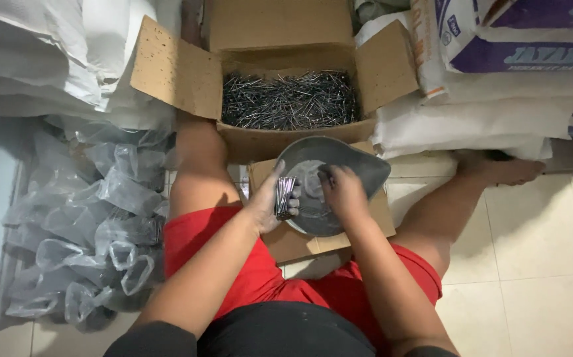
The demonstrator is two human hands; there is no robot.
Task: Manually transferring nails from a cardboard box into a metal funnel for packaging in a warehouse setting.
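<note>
I sit on the floor with a grey metal scoop pan [359, 164] between my knees. My left hand [268, 201] grips a bundle of thin steel nails [284, 196], held upright over the pan's left side. My right hand [343, 192] reaches into the pan with its fingers curled on loose nails at the bottom. Just beyond the pan stands an open cardboard box [181, 69] filled with a heap of the same dark nails [291, 100].
A pile of clear plastic bags [91, 231] lies on the floor at my left. White sacks [478, 122] are stacked at the right and back left. A flat cardboard sheet [293, 241] lies under the pan. Tiled floor [531, 264] spreads to the right.
</note>
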